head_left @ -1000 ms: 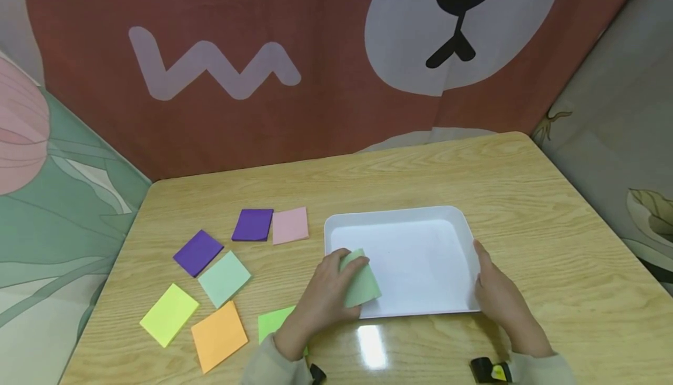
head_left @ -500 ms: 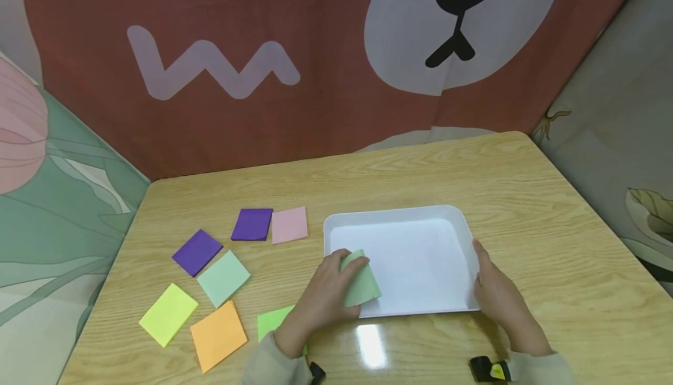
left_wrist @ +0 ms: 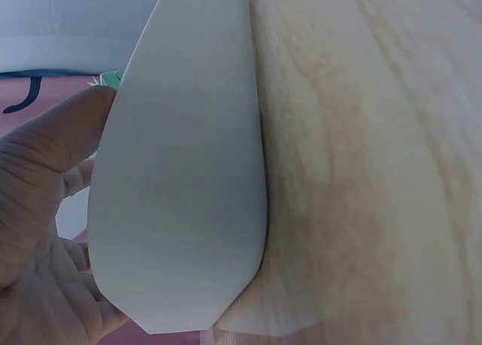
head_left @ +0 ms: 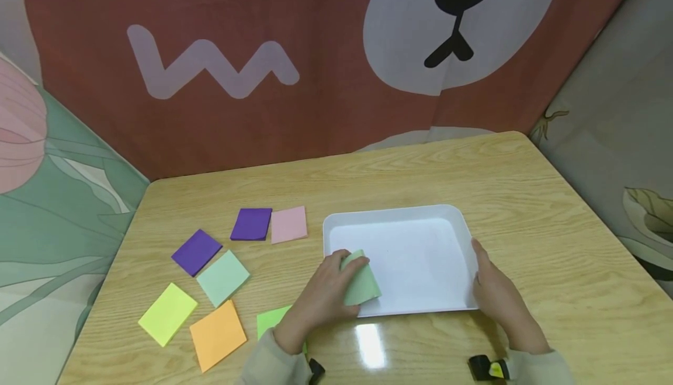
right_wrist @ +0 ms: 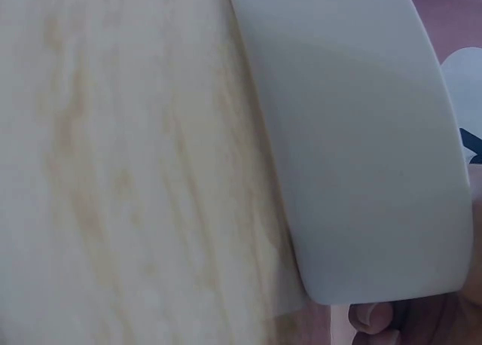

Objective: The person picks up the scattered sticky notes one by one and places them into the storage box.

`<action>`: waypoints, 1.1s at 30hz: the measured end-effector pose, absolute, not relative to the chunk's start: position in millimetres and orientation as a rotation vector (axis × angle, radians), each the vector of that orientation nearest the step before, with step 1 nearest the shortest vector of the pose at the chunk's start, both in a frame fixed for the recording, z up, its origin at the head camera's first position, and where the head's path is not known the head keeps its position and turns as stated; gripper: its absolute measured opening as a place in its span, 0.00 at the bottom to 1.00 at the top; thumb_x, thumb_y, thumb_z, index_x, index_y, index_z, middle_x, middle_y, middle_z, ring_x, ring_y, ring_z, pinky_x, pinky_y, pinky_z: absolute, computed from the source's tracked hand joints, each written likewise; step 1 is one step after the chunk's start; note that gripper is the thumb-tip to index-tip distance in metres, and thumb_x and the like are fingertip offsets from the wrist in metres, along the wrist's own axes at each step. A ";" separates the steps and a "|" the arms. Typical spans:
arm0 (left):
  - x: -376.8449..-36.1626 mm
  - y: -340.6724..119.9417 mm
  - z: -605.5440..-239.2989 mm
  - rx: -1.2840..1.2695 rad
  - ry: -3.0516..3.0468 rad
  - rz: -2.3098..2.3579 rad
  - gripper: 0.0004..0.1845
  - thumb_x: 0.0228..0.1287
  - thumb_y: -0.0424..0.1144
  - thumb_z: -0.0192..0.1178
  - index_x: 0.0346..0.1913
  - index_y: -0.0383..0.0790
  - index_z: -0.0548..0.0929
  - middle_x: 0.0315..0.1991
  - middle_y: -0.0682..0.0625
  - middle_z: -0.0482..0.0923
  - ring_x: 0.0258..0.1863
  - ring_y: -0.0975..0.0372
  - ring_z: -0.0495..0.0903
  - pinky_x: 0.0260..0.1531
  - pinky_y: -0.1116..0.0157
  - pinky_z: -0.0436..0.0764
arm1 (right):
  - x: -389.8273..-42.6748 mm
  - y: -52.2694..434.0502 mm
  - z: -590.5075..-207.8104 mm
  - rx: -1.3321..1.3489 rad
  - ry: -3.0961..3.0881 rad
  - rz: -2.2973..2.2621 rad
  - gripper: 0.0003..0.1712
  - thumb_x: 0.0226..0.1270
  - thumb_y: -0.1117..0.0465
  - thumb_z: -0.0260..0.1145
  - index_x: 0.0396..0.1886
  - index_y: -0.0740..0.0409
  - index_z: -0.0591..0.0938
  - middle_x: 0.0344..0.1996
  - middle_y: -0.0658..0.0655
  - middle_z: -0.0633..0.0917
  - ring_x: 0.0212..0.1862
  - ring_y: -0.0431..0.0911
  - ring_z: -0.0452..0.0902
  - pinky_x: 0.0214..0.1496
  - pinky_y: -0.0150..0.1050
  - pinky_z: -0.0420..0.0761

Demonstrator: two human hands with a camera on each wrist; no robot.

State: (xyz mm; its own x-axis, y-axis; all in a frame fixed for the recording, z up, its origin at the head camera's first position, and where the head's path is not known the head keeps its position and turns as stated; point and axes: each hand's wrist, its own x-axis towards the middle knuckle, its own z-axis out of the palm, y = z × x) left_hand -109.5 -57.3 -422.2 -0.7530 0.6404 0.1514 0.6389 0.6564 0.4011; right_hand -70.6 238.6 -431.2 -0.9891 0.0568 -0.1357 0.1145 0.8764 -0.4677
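Note:
A white tray [head_left: 394, 212] sits on the wooden table [head_left: 552, 245]. My left hand [head_left: 336, 277] grips a pale green pad of notes [head_left: 364, 284] over the tray's near-left corner, thumb on top. My right hand [head_left: 494, 291] rests against the tray's right rim, fingers fairly straight. In the left wrist view the tray's outer wall [left_wrist: 181, 194] fills the middle, with my left hand [left_wrist: 38, 187] beside it and a sliver of the green pad [left_wrist: 111, 77] above. The right wrist view shows the tray's wall [right_wrist: 361, 149] on the table and one fingertip [right_wrist: 373, 319] at its corner.
Left of the tray lie several pads: two purple [head_left: 251, 224] [head_left: 197, 252], a pink [head_left: 288, 224], a mint [head_left: 223, 277], a yellow-green [head_left: 167, 314], an orange [head_left: 218, 335], and a bright green [head_left: 272, 319] partly under my left forearm. Cloth walls close in the table's back and sides.

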 end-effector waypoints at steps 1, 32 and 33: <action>-109.8 -57.3 -422.0 1.100 2.852 0.687 0.41 0.31 0.45 0.69 0.57 0.49 0.66 0.50 0.42 0.63 0.45 0.56 0.66 0.42 0.62 0.68 | -70.6 238.7 -431.3 0.138 2.926 -0.740 0.30 0.62 0.72 0.35 0.63 0.71 0.40 0.52 0.79 0.60 0.51 0.68 0.61 0.45 0.57 0.66; -115.2 -53.9 -423.5 1.094 2.793 0.547 0.41 0.31 0.44 0.69 0.58 0.50 0.66 0.50 0.43 0.64 0.45 0.57 0.66 0.44 0.63 0.67 | -71.0 240.0 -432.6 0.123 2.945 -0.731 0.30 0.62 0.72 0.37 0.63 0.72 0.41 0.51 0.80 0.61 0.49 0.68 0.63 0.42 0.56 0.68; -115.3 -53.6 -423.6 1.094 2.795 0.541 0.41 0.31 0.44 0.69 0.58 0.50 0.66 0.50 0.43 0.64 0.45 0.57 0.66 0.44 0.63 0.67 | -71.2 239.9 -432.5 0.123 2.944 -0.733 0.30 0.62 0.72 0.37 0.63 0.72 0.41 0.51 0.80 0.61 0.49 0.68 0.63 0.42 0.56 0.68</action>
